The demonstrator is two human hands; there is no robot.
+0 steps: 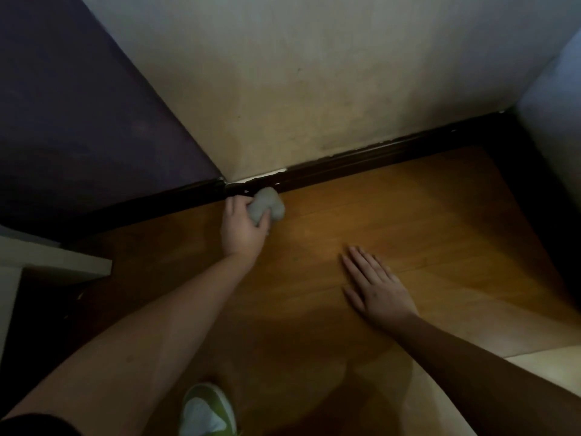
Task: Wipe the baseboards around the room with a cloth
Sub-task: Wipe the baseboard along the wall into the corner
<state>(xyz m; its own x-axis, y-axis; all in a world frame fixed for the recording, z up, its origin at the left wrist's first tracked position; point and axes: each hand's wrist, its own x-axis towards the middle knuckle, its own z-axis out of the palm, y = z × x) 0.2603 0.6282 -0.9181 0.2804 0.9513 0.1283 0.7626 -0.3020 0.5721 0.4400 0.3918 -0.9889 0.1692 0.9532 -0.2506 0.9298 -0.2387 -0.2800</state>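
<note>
Grey, soft and bunched into a wad, the pale grey cloth (pixel 266 206) sits in my left hand (pixel 243 226), whose fingers curl round its near side while the far side bulges out against the dark brown wooden baseboard (pixel 361 160), just right of the room corner where the purple wall (pixel 78 121) meets the cream plaster wall (pixel 298 89).

I judge the cloth to be light and limp, with no stiffness of its own, so it will only scrub where my fingers back it. Holding it as a ball in the palm suits that: the bulge can be pushed into the groove of the skirting and dragged along. It looks unlikely to slip on the wood, though a loose corner could trail on the orange-brown laminate floor (pixel 408 215). The white chips along the top edge of the baseboard near the corner look like flaking paint or filler, so I would press gently there.

My right hand (pixel 375 286) lies flat on the floor, fingers straight and spread, holding nothing and seemingly bracing me.

No brand, label or readable writing shows anywhere, not even on the green and white sneaker (pixel 207 410) at the bottom edge.
</note>
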